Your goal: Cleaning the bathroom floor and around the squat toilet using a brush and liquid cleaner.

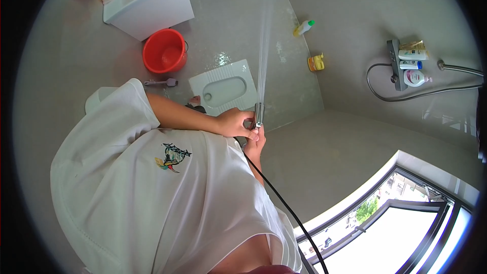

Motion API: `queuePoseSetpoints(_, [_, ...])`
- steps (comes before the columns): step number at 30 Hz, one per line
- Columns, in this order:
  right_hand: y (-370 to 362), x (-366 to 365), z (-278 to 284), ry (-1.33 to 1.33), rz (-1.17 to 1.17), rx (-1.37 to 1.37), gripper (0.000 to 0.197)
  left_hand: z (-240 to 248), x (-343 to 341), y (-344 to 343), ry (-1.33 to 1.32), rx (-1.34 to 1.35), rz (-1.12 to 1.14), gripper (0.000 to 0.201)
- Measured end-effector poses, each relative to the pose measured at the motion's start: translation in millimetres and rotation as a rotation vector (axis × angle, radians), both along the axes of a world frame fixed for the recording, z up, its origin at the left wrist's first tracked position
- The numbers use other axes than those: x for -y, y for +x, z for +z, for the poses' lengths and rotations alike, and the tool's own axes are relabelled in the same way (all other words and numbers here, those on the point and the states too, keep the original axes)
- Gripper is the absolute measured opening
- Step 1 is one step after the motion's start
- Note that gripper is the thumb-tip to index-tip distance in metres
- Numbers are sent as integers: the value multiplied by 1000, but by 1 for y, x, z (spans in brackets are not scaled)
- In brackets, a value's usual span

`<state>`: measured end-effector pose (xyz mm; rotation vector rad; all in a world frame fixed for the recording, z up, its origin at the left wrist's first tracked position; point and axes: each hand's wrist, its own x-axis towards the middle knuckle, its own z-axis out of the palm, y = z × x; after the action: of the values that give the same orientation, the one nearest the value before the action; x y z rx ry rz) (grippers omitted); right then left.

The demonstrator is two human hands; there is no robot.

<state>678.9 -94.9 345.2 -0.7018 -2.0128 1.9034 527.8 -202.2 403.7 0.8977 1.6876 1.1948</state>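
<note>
A silver spray nozzle point(259, 115) sends a straight water jet point(264, 45) forward across the tiled floor. My left hand point(237, 123) reaches in from the left, its thumb and fingers closed at the near part of the nozzle. Below it, my right hand point(256, 144) is closed around the nozzle's lower end; its fingers are partly hidden. Just ahead and to the left of my hands lies a white squat toilet point(231, 91) set into the wet floor. The jet passes along its right side.
A red bucket point(165, 50) stands by a white cabinet point(154, 10), near a brush point(161, 82). Two bottles, one green-capped point(304, 28) and one yellow point(315, 63), sit along the right wall. A shelf point(396, 66) holds toiletries beside a metal hose point(431, 91). A black cable point(284, 203) crosses by my right arm; a window point(395, 223) stands open.
</note>
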Motion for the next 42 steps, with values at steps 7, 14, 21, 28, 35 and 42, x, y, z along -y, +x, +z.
queuePoseSetpoints(7, [3, 14, -6, 53, -191, 36, 35, -7, -6, -1, -16, 86, -94, 50])
queuePoseSetpoints(14, [7, 7, 17, 134, -129, 64, 35, -1, -9, 2, -54, 61, -178, 56])
queuePoseSetpoints(21, [0, 6, 18, 218, -147, 42, 46, -8, -9, 3, -34, 80, -177, 55])
queuePoseSetpoints(28, [-9, -6, 15, 169, -25, -13, 37, -2, -3, 0, 61, 88, -128, 52])
queuePoseSetpoints(35, [-10, -5, 4, 156, -18, 4, 32, -15, -6, 4, 5, 101, -67, 50])
queuePoseSetpoints(42, [-2, 0, 1, 354, -121, 223, 27, -45, -17, 11, -9, 170, -79, 46])
